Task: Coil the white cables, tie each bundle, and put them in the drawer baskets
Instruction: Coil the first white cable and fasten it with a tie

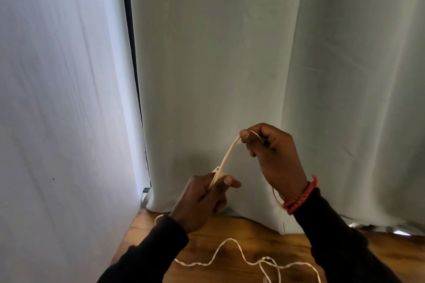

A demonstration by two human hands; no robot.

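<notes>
Coiling of a white cable above a wooden table (pixel 230 232), with a pale wall (pixel 57 99) at left and a curtain (pixel 253 53) behind. Left: the left hand (pixel 204 197) has its fingers curled round a few small loops of the cable (pixel 226 156), pinched between thumb and forefinger. Centre: a doubled strand rises from that hand to the right hand. Right: the right hand (pixel 273 158) is clenched on the strand, gripping it at the fingertips; a length passes behind the wrist beside a red bracelet (pixel 301 195). Below: the uncoiled remainder (pixel 230 250) lies slack and wavy on the table, a plug probably at its near end. No drawer or basket is in view.

To coil well, the right hand should probably lay each turn the same size as the last, letting the cable roll between the fingers so that no twist builds up, while the left thumb pins every new turn and the slack is drawn up gently.
</notes>
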